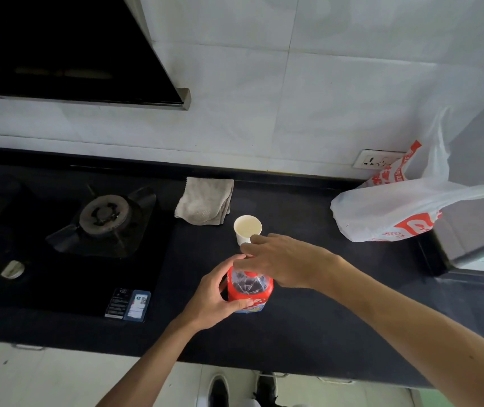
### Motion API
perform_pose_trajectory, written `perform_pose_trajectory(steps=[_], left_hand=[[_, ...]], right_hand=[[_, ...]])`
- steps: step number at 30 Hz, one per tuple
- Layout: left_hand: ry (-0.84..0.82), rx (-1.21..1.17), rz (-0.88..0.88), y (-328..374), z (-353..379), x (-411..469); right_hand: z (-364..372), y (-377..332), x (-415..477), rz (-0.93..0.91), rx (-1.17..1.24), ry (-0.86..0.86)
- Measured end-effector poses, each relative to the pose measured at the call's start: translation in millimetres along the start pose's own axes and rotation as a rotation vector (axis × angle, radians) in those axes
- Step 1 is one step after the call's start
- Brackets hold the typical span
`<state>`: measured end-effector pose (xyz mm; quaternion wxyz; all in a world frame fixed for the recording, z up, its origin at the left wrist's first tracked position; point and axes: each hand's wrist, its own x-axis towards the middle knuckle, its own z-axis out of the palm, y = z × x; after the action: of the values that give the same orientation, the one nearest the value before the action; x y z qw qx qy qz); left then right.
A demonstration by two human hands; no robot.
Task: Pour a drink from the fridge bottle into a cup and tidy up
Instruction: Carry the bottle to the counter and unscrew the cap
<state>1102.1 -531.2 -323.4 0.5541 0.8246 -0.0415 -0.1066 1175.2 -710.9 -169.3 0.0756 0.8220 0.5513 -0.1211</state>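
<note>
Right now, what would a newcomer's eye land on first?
The red-labelled bottle on the dark counter, gripped by the left hand, with the right hand over its top. Just behind it stands a white cup. A grey cloth lies behind and to the left of the cup, and a white-and-red bag sits at the counter's right end.

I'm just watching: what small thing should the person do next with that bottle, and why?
Probably grip the red cap and twist it off. The left hand holds the bottle upright on the counter, the right hand is right over its top, and the paper cup behind looks pale inside, seemingly with none of the dark drink in it yet.
</note>
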Motion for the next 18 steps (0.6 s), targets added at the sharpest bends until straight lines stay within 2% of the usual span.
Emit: perform_pose_trajectory(steps=[4,8,11,18], left_hand=[[0.003,-0.002,-0.004,3.3,-0.1,-0.9],[0.008,0.005,0.005,7.2,-0.8,-0.9],[0.009,0.013,-0.007,4.3,-1.0,-0.8],[0.024,0.025,-0.009,5.5,1.9,-1.6]], right_hand=[[7.3,-3.8,-1.4,0.015,0.007,0.165],[16.9,-12.1,2.3,0.166,-0.035,0.284],[18.4,-14.5,3.8,0.218,0.046,0.271],[14.5,-10.0,3.4,0.089,0.077,0.267]])
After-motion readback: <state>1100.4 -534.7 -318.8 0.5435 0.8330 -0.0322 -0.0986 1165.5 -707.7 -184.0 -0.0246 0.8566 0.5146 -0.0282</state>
